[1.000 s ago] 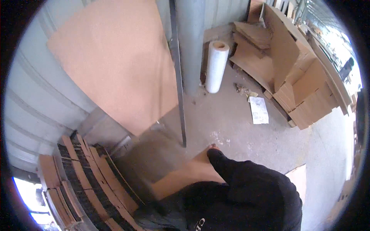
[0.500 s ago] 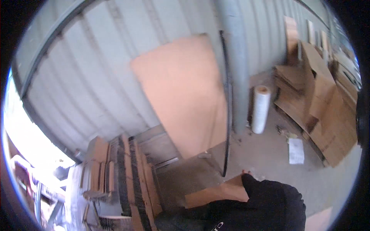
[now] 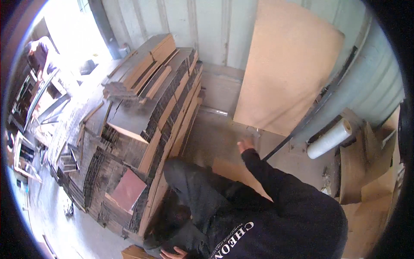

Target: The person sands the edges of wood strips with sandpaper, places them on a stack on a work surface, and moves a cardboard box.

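Fingers spread and empty, your right hand could topple the board by knocking the bar, while what your left hand grips cannot be told.

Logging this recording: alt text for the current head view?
The bare right hand, apparently empty, is held out near a flat brown cardboard sheet; the bare left hand shows at the lower edge. Brown and black boards are stacked at left.
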Demonstrator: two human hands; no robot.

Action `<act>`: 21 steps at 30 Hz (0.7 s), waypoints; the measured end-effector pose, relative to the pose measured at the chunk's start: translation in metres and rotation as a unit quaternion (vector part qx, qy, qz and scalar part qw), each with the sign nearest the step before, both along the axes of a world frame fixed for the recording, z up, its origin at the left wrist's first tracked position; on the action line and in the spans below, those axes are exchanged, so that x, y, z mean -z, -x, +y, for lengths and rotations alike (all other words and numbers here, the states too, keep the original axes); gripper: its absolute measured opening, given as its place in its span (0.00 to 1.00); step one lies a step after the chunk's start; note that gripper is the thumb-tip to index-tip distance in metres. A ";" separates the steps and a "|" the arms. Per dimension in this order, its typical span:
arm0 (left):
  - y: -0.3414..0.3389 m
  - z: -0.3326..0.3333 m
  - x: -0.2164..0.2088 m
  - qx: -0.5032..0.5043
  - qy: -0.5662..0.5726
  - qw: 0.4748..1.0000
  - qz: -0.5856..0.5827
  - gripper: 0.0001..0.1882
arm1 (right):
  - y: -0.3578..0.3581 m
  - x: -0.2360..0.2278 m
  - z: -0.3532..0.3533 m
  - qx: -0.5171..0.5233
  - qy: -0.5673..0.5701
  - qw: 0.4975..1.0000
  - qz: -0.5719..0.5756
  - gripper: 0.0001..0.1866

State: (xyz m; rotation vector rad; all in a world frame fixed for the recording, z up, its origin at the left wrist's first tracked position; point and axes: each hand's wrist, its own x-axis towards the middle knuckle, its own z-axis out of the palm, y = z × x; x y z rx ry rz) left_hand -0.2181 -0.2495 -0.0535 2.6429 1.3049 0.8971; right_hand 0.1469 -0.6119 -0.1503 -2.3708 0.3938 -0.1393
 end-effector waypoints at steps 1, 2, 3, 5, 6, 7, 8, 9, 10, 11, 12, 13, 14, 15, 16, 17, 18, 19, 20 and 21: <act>0.000 -0.008 -0.004 -0.044 0.030 0.999 -0.003 0.31 | -0.001 -0.001 0.015 -0.044 -0.046 0.998 -0.009 0.29; 0.006 -0.008 -0.007 -0.102 0.052 0.993 -0.008 0.32 | 0.005 -0.023 0.056 -0.081 -0.082 0.993 0.033 0.28; 0.011 -0.006 -0.001 -0.111 -0.102 0.988 0.024 0.29 | 0.013 -0.049 0.087 -0.114 -0.113 0.984 0.075 0.27; 0.031 0.006 0.020 -0.115 0.051 0.991 0.051 0.32 | 0.020 -0.039 0.117 -0.198 -0.109 0.974 0.017 0.24; 0.043 0.012 0.030 -0.129 0.122 0.982 0.059 0.34 | 0.024 -0.034 0.139 -0.251 -0.114 0.961 -0.012 0.23; 0.049 0.016 0.041 -0.086 0.074 0.993 0.024 0.38 | 0.023 -0.032 0.151 -0.277 -0.149 0.949 -0.024 0.21; 0.033 0.012 0.033 -0.106 0.166 0.980 0.000 0.38 | 0.023 -0.034 0.146 -0.289 -0.147 0.945 -0.033 0.20; 0.019 0.012 0.018 -0.105 0.154 0.982 0.042 0.35 | 0.024 -0.049 0.150 -0.313 -0.154 0.936 -0.044 0.19; 0.011 0.017 0.012 -0.101 0.161 0.982 0.012 0.36 | 0.022 -0.066 0.160 -0.320 -0.189 0.927 -0.055 0.18; 0.000 0.024 0.005 -0.124 0.173 0.976 0.034 0.37 | 0.013 -0.066 0.164 -0.337 -0.218 0.911 -0.096 0.17; -0.002 0.033 0.000 -0.129 0.149 0.980 0.041 0.38 | 0.007 -0.085 0.177 -0.376 -0.163 0.903 -0.131 0.18; -0.003 0.042 -0.003 -0.161 0.166 0.972 0.037 0.39 | 0.004 -0.095 0.191 -0.410 -0.168 0.879 -0.177 0.16; -0.007 0.052 -0.005 -0.181 0.171 0.968 0.024 0.40 | -0.003 -0.116 0.207 -0.456 -0.145 0.847 -0.232 0.16; -0.013 0.063 -0.009 -0.149 0.131 0.980 0.006 0.40 | -0.005 -0.131 0.226 -0.503 -0.169 0.812 -0.244 0.16; -0.021 0.079 -0.013 -0.095 0.123 0.987 -0.036 0.38 | -0.003 -0.144 0.247 -0.546 -0.194 0.774 -0.256 0.16; -0.037 0.091 -0.031 -0.070 0.098 0.992 -0.029 0.36 | 0.003 -0.159 0.273 -0.595 -0.188 0.733 -0.271 0.17; -0.060 0.100 -0.041 -0.016 0.051 0.997 -0.060 0.32 | 0.006 -0.175 0.293 -0.640 -0.178 0.690 -0.287 0.17; -0.082 0.108 -0.054 0.031 0.005 0.997 -0.068 0.28 | 0.010 -0.188 0.312 -0.680 -0.134 0.659 -0.292 0.19; -0.100 0.119 -0.063 0.066 -0.051 0.993 -0.081 0.26 | 0.013 -0.195 0.335 -0.725 -0.144 0.613 -0.279 0.23; -0.111 0.132 -0.070 0.084 -0.045 0.994 -0.051 0.27 | 0.017 -0.198 0.357 -0.749 -0.123 0.596 -0.260 0.27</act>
